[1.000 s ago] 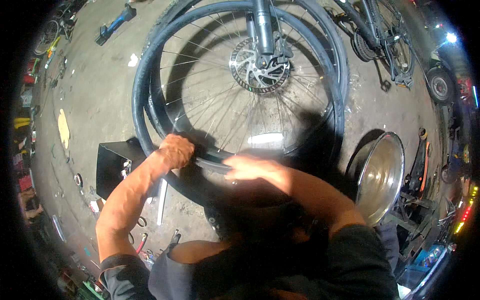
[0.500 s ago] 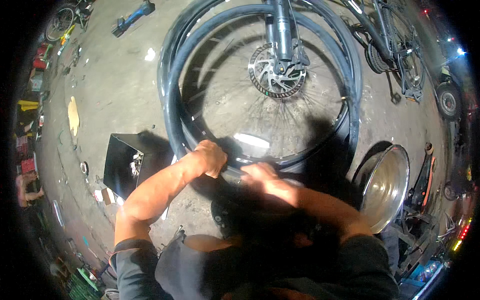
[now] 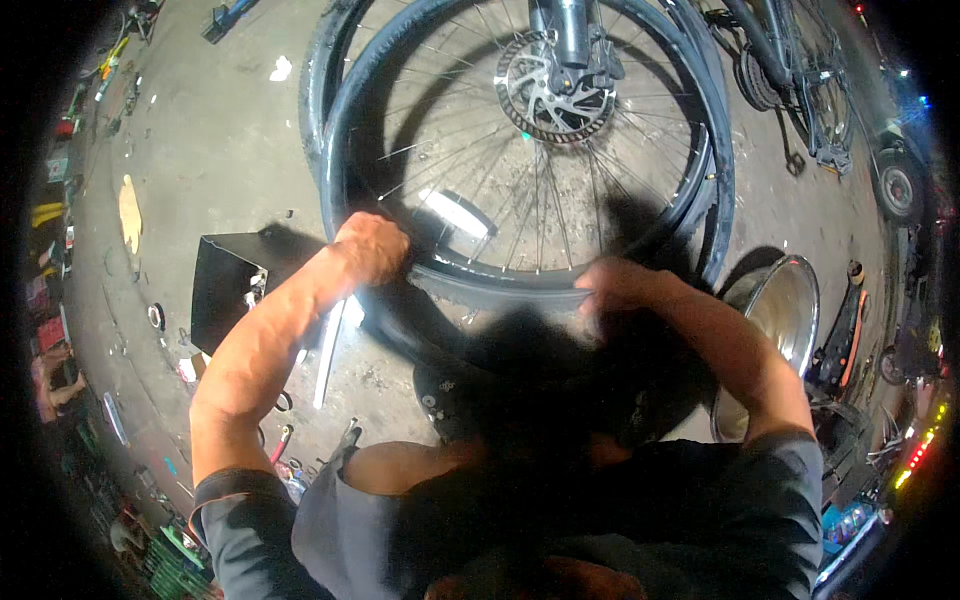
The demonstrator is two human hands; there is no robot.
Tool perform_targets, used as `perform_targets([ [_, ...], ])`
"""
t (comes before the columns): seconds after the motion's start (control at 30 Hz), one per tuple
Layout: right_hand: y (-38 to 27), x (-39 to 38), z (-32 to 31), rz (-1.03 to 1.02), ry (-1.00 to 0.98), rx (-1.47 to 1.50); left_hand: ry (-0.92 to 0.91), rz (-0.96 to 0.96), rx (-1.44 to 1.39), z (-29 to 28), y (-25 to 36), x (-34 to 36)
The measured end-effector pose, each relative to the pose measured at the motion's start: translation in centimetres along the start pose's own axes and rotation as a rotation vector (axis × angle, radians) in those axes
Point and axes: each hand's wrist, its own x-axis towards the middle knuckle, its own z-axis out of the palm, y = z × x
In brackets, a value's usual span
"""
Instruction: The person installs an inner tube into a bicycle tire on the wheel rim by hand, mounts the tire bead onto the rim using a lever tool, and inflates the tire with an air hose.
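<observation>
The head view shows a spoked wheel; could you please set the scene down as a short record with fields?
Left hand: hand closed on the near edge of the tire
Right hand: hand at that edge, grip unclear in shadow
Wheel: spoked wheel, disc rotor, fork
Right side: metal bowl, bicycle
Left side: black box

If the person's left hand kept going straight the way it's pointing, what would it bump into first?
Probably the white reflector-like bar, just ahead of the left hand. Depth is unclear in this one view, so the hand might pass over it.
</observation>
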Motion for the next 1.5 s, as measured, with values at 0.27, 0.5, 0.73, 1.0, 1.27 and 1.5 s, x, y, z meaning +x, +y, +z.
perform_targets([
  [0.27, -4.0, 3.9, 3.7, -0.093, 0.452, -0.17, -0.122, 0.273, -0.105, -1.9, 4.2, 0.0],
  [0.5, -14.2, 12.4, 3.2, 0.035, 0.535, 0.207, -0.063, 0.166, -0.115, -1.7, 2.4, -0.5],
  [0.73, -3.2, 2.2, 1.9, -0.065, 0.237, -0.092, -0.018, 0.103, -0.143, -0.3, 1.2, -0.4],
  [1.0, -1.2, -0.9, 2.1, 0.142, 0.259, -0.348, -0.243, 0.149, 0.05, -2.8, 1.8, -0.2],
  [1.27, -11.9, 11.1, 5.6, 0.041, 0.653, 0.098, -0.249, 0.181, 0.06, -2.5, 3.5, 0.7],
  [1.5, -8.0, 6.7, 1.9, -0.069, 0.188, 0.157, -0.12, 0.082, 0.024, -1.3, 1.0, -0.9],
])
